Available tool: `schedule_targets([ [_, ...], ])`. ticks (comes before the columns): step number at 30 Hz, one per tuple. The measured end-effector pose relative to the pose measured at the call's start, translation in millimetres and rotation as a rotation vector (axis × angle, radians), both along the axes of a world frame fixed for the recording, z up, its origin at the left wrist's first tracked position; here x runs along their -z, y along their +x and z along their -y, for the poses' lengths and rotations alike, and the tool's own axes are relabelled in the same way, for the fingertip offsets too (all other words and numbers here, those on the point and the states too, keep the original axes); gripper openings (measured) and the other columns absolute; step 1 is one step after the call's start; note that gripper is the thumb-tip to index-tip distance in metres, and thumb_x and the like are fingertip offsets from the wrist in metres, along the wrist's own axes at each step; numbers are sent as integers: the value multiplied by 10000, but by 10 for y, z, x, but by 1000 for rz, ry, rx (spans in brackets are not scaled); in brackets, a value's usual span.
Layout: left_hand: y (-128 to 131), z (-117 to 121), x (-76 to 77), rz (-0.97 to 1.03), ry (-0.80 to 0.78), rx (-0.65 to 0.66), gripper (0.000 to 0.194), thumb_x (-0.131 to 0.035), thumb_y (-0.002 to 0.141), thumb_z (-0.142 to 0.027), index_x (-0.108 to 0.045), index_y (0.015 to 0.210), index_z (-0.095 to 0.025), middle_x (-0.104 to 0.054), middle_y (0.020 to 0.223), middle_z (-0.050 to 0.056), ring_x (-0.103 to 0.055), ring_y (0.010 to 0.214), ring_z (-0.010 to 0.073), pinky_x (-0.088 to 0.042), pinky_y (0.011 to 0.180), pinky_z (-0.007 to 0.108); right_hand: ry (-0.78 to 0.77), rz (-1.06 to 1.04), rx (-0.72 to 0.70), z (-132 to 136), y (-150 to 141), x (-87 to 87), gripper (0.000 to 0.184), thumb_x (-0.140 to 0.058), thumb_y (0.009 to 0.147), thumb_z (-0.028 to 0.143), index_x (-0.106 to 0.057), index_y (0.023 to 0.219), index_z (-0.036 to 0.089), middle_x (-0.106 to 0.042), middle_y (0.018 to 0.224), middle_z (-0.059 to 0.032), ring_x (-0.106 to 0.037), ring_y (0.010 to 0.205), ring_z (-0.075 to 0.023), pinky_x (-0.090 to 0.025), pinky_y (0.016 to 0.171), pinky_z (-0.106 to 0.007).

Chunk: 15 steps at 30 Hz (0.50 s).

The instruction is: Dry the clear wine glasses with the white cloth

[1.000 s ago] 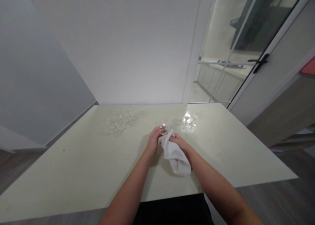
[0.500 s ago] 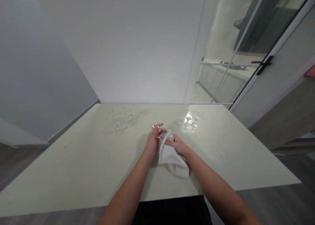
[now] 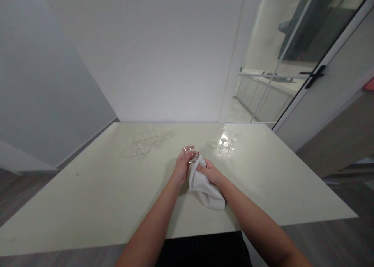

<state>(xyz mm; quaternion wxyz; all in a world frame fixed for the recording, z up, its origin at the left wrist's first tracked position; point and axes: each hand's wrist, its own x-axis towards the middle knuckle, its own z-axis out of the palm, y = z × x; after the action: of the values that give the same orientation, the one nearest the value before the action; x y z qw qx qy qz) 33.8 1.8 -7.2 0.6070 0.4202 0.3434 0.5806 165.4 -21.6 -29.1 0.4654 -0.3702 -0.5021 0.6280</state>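
Observation:
My left hand (image 3: 181,166) is curled around a small clear stemmed glass (image 3: 191,154) held above the pale table (image 3: 87,189). My right hand (image 3: 210,172) grips a white cloth (image 3: 204,185) and presses its top end against the glass. The rest of the cloth hangs down below my right wrist toward the table. Most of the glass is hidden by my fingers and the cloth.
Several clear glasses (image 3: 143,142) stand in a group at the back left of the table. Two more stemmed glasses (image 3: 226,142) stand at the back right. A white wall runs behind the table, and a glass sliding door (image 3: 280,60) is to the right.
The cloth end has shifted slightly around the glass and my left fingers have moved on it. Both hands stay at the same place above the table.

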Motion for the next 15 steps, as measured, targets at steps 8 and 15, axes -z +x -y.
schedule_targets([
  [8, 13, 4, -47, -161, 89, -165, 438, -719, 710, -443, -605, 1048, -189, -636, 820, 13, -584, 731, 139, -459, 682, 252, 111, 141, 98, -33, -35, 82, 284, -628, 771, 408, -658, 916, 166, -671, 830, -24, -579, 757, -178, -466, 741, -299],
  [15, 30, -68, 79, -292, 186, -219, 477, -818, 610, -383, -581, 977, -189, -641, 857, 18, -605, 762, 141, -445, 698, 248, 378, 360, 199, -115, 16, 70, 255, -530, 819, 246, -664, 1028, 187, -683, 1000, -47, -584, 935, -218, -429, 906, -358],
])
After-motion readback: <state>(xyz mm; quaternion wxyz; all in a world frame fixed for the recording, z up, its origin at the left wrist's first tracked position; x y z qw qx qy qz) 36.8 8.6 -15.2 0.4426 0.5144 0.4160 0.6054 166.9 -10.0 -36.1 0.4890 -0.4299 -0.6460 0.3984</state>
